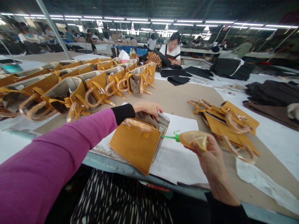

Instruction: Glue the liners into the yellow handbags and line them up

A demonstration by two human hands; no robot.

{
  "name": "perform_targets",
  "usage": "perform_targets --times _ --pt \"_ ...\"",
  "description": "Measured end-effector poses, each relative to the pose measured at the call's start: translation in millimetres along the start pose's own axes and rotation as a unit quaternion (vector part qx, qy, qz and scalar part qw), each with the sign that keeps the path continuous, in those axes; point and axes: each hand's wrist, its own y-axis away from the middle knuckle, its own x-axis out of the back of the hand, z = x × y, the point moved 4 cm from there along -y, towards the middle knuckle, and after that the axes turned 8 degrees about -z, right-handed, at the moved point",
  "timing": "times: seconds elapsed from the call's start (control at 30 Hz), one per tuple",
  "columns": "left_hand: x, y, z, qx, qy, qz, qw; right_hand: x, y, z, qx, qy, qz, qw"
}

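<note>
A mustard-yellow handbag (135,144) stands tilted at the table's near edge, its wrapped handle facing me and its grey side to the right. Across its top reaches my left hand (149,109), gripping the upper rim by the brown lining; the fingertips are partly hidden. My right hand (210,152) is wrapped round a soft squeeze bottle (192,139) of yellowish liquid with a green cap. The bottle lies sideways, and its thin green nozzle points left, with the tip at the bag's side edge. White paper (184,161) lies under and beside the bag.
Rows of similar yellow bags (93,84) fill the table's left and back. Flat yellow bag pieces with handles (224,121) lie to the right. Dark fabric stacks (273,93) sit farther right. Across the table a person (171,51) works near a heap of yellow straps (153,59).
</note>
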Motion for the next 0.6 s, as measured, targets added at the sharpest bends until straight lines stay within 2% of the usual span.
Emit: perform_targets --times 0.23,0.43,0.6 --pt "-2.1 -2 0 0.009 0.020 -0.005 1.000 4 13 13 -0.011 0.012 -0.014 1.000" --pt "-1.9 -2 1 -0.009 0.017 -0.009 1.000 6 25 31 -0.032 -0.003 -0.035 0.999" --pt "-1.7 2 3 -0.022 0.011 -0.008 1.000 8 32 40 -0.031 0.026 -0.037 0.998"
